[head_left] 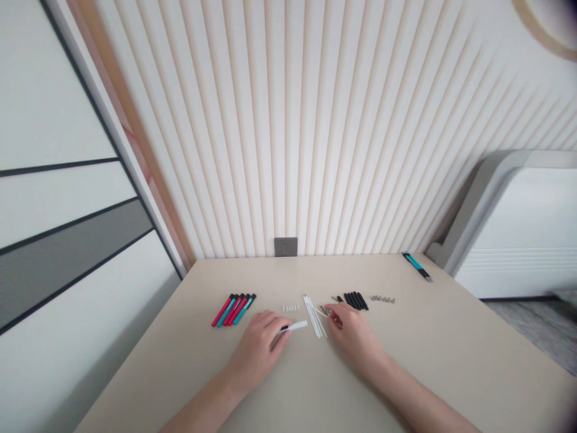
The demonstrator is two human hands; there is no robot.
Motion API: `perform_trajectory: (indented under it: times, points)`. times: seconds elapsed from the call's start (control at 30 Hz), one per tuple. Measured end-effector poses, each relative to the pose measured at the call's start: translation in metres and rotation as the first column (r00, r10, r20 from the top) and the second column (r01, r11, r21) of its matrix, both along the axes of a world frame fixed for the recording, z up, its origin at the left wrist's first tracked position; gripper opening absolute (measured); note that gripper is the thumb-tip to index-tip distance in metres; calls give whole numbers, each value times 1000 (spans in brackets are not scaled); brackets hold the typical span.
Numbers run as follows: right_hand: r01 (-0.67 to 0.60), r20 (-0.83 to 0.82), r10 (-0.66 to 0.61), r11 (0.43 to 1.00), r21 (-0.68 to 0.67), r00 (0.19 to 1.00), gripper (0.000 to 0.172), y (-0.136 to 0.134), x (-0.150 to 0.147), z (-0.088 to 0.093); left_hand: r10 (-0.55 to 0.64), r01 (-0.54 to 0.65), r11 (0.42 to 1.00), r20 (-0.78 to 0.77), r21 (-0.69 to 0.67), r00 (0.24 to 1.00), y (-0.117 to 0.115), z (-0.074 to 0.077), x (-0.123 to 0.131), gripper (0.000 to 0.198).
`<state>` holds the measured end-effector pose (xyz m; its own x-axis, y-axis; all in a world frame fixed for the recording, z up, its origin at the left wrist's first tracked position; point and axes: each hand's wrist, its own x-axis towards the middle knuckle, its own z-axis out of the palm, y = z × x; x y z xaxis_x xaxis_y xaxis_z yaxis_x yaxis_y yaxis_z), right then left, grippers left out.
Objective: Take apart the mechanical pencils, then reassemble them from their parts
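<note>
My left hand (264, 340) is closed on a white pen barrel (297, 326) with a black part near the fingers; its white end points right. My right hand (349, 328) reaches to the small metal parts (324, 310) just right of the thin white refills (314, 316). Its fingers are bent together, and one refill slants up against the fingertips; whether it is held is too small to tell. A row of small white pieces (291, 308) lies between the hands, farther back. Several black grips (356, 300) lie beyond my right hand, beside a small black-tipped piece (339, 299).
Red and teal pen barrels (233, 310) lie in a row at the left of the table (279, 385). Metal springs or tips (383, 299) lie at the right. A teal and black pen (417, 267) rests near the back right edge. A socket (285, 246) is on the wall behind.
</note>
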<state>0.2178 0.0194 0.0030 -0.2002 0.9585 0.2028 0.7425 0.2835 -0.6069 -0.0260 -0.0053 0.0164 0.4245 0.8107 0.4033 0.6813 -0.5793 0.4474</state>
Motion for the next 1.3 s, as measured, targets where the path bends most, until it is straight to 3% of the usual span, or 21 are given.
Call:
perform_trajectory:
  times: [0.23, 0.47, 0.7, 0.83, 0.97, 1.1, 1.3]
  points:
    - [18, 160, -11, 999, -40, 987, 26, -8, -7, 7, -1, 1, 1000, -25, -12, 1000, 1, 0, 0, 11]
    - [-23, 174, 27, 999, -24, 984, 26, -8, -5, 8, -6, 5, 1000, -29, -19, 1000, 2, -3, -1, 11]
    - [-59, -184, 65, 997, 40, 981, 26, -5, -3, 2, 11, -11, 1000, -25, 1, 1000, 3, -2, -1, 9]
    - [10, -455, -20, 1000, -24, 890, 23, -1, -4, 4, 14, -14, 1000, 6, 24, 1000, 2, -1, -1, 8]
    - [-63, -629, 34, 998, -23, 777, 24, -3, -3, 10, 6, -7, 999, 31, 33, 1000, 1, 0, 0, 8]
    - [-101, -698, 85, 995, 19, 711, 20, -11, -6, 13, -14, 13, 1000, 37, 23, 999, 0, 2, 1, 9]
    - [-159, -659, 172, 984, 81, 732, 16, -22, -12, 10, -32, 32, 999, 12, 0, 999, 0, 3, 1, 9]
